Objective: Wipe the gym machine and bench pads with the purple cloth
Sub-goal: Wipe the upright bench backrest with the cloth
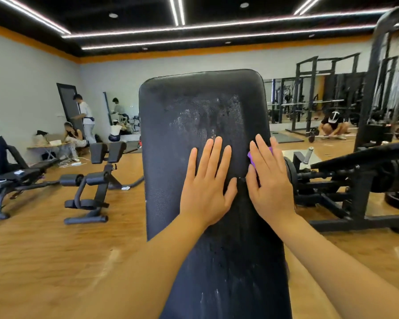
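right hand [268, 180] lies flat, fingers straight, pressing the purple cloth [251, 158] against the right side of the black bench pad [203, 125]; no curled grip, cloth mostly hidden under the palm. left hand [206, 183] also released, flat on the pad just beside the right. whitish streaks show on the pad surface. wooden floor [55, 249] below.

A long black bench pad [203, 125] tilts upward, streaked with pale smears. Flat on it lie the left hand [207, 183] and the right hand [268, 180], which presses a purple cloth [251, 158].
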